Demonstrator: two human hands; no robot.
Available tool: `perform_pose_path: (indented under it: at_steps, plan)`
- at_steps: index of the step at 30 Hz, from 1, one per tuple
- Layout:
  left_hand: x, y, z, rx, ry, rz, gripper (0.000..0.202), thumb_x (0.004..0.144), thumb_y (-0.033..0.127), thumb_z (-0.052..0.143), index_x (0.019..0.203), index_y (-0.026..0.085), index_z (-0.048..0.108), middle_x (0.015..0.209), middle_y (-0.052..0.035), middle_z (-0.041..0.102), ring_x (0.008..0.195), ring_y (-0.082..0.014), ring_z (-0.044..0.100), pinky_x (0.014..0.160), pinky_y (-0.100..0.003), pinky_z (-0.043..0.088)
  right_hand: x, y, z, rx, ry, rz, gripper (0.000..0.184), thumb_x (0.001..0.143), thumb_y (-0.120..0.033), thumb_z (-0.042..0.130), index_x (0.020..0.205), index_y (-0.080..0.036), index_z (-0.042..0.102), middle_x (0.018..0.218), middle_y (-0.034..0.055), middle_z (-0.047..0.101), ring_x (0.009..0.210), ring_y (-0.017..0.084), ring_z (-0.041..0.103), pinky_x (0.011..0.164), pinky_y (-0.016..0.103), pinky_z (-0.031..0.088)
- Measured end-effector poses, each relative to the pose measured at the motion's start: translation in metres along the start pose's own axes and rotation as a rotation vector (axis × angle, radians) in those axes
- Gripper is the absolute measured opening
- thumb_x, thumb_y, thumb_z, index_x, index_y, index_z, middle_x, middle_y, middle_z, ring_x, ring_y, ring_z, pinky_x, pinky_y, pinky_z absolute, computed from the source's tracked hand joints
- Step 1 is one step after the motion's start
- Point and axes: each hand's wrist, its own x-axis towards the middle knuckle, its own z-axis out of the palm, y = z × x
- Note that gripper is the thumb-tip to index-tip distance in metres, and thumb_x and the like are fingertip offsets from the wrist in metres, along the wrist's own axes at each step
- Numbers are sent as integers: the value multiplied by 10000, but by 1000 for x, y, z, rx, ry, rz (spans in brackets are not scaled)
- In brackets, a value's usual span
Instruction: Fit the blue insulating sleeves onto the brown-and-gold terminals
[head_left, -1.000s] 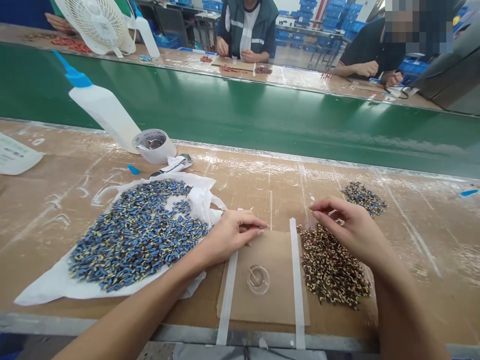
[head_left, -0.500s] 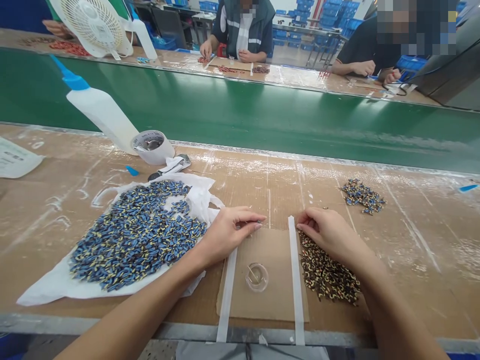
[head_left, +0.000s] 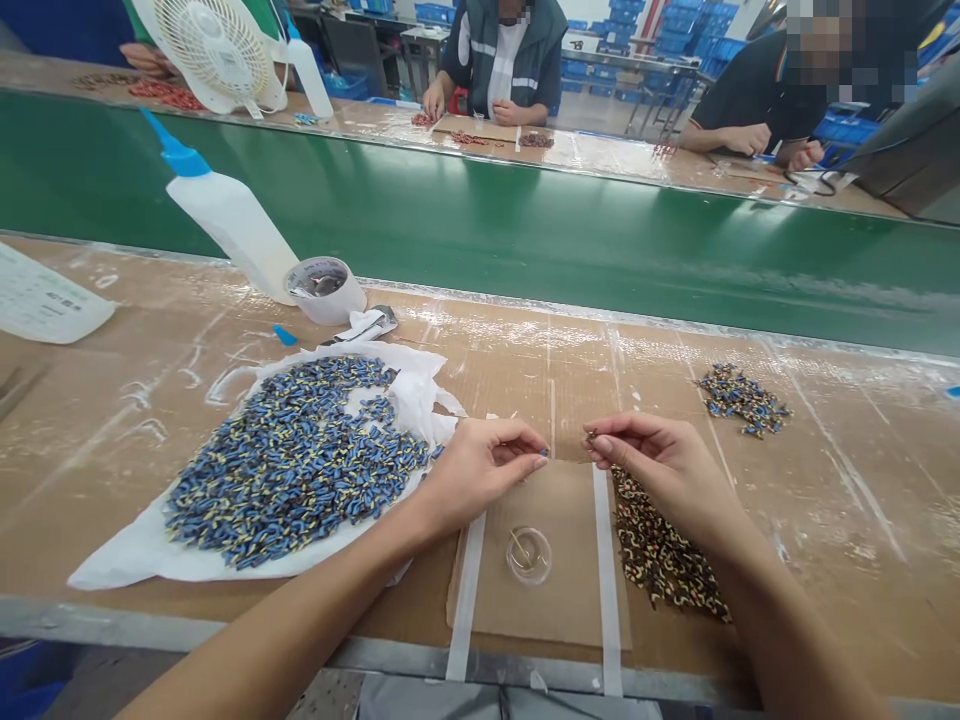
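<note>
Head view: seemingly a bringing-together step, its next move calling for fine aim. Left hand [head_left: 484, 465] pinches a tiny blue piece [head_left: 544, 452]; right hand [head_left: 667, 460] is clamped on a tiny brownish piece [head_left: 590, 438], near but apart. Flat brown cardboard [head_left: 566, 612] lies between a blue-and-yellow heap [head_left: 292, 460] and a dark-and-cream heap [head_left: 660, 550] of small bits.

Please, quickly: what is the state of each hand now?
Left hand: closed, pinching a small blue piece.
Right hand: closed, pinching a small brownish piece, details unclear.
</note>
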Motion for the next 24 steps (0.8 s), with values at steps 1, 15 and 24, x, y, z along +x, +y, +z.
perform_pose_path:
  at_steps: [1, 15, 24]
  plan:
    - [0, 0, 1, 10, 2, 2, 139, 844, 215, 604, 915, 129, 686, 867, -51, 695, 809, -146, 624, 764, -286, 506, 0, 0, 7, 38, -2, 6, 202, 818, -340, 682, 940, -182, 707, 786, 36, 720, 718, 150, 670, 704, 309, 555]
    - [-2, 2, 2, 155, 90, 47, 116, 841, 209, 619, 827, 133, 706, 729, -22, 688, 660, -123, 585, 606, -234, 430, -2, 9, 35, 7, 58, -11, 220, 798, -369, 699, 873, -162, 690, 734, 42, 700, 689, 167, 658, 651, 307, 549]
    - [-1, 1, 0, 321, 73, 150, 93, 849, 198, 618, 811, 144, 684, 721, -11, 672, 652, -120, 569, 613, -239, 404, -3, 9, 37, -56, 19, -44, 176, 818, -338, 680, 859, -168, 673, 782, 48, 703, 737, 177, 667, 681, 306, 544]
